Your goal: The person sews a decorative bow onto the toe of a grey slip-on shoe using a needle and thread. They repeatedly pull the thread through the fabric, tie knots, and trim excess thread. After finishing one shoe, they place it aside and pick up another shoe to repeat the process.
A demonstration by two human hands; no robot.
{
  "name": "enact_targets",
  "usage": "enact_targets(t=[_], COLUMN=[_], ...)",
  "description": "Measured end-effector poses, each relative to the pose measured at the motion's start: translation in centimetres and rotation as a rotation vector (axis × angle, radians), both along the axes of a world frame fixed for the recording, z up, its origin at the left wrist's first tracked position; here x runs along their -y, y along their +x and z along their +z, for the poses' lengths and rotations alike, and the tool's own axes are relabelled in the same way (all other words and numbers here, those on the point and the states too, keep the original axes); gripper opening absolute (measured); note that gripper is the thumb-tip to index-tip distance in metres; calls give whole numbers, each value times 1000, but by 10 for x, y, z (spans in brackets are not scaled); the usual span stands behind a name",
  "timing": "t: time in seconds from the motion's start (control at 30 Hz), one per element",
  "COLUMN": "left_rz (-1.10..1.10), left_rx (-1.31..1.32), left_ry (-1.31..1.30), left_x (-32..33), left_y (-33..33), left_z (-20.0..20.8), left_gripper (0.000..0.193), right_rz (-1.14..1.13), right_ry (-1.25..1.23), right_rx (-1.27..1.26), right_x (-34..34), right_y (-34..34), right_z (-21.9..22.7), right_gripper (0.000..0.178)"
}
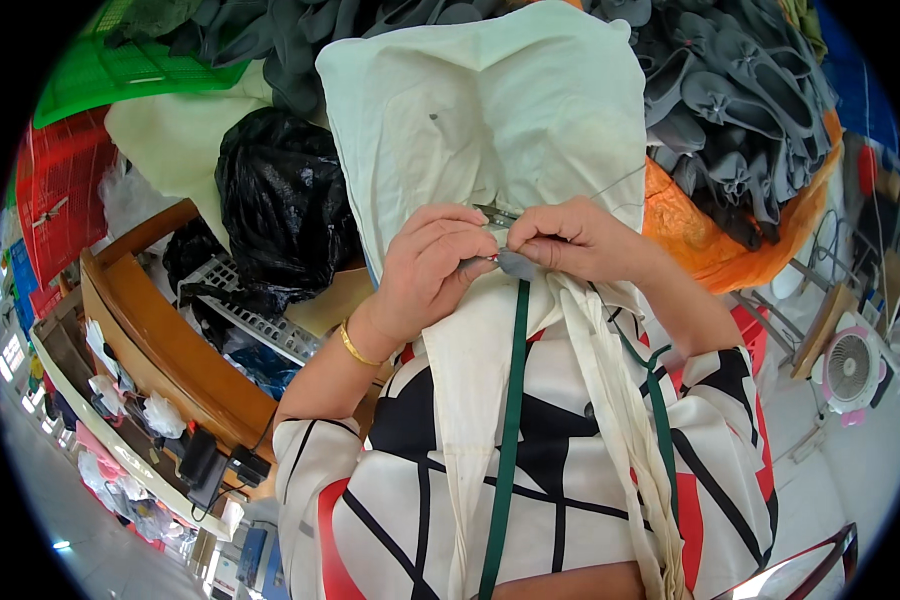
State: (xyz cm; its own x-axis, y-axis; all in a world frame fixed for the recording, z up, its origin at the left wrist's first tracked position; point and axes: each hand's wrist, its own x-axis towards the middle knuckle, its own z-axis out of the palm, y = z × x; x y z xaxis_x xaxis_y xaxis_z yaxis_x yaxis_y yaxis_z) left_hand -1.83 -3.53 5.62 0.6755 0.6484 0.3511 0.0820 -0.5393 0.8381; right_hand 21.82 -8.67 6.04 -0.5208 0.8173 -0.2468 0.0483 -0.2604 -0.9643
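Note:
My left hand (436, 262), with a gold bracelet at the wrist, is closed on one side of a small grey piece (516, 265) that looks like fabric. From the other side my right hand (582, 240) pinches it, thumb and fingertips together. A thin dark thread (620, 183) slants up and away from my right hand. Just beyond the fingertips shows a small metal tool (497, 214), perhaps thread snips; whether a hand holds it I cannot tell. Under both hands, a pale cloth (570, 110) with a small dark scrap (433, 117) covers my lap.
Grey shoes (730, 95), some with bows, are heaped at the far right above an orange sack (680, 225). A black plastic bag (280, 200) sits at left, by a brown wooden frame (170, 330). Green (140, 65) and red baskets (65, 190) stand farther left; a fan (852, 370) is at right.

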Motion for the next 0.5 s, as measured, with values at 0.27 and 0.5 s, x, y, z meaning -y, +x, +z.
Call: enact_targets(t=[0.27,0.5], left_rz=[-49,-67], left_rx=[5,-46], left_ry=[-41,-202], left_x=[-1,-1], left_y=[-2,-1], left_z=[-3,1], left_gripper=[24,21], right_rz=[18,19], right_ry=[-11,-93], right_rx=[37,107], right_x=[2,0], right_y=[-3,-5], right_z=[0,6], right_gripper=[11,40])
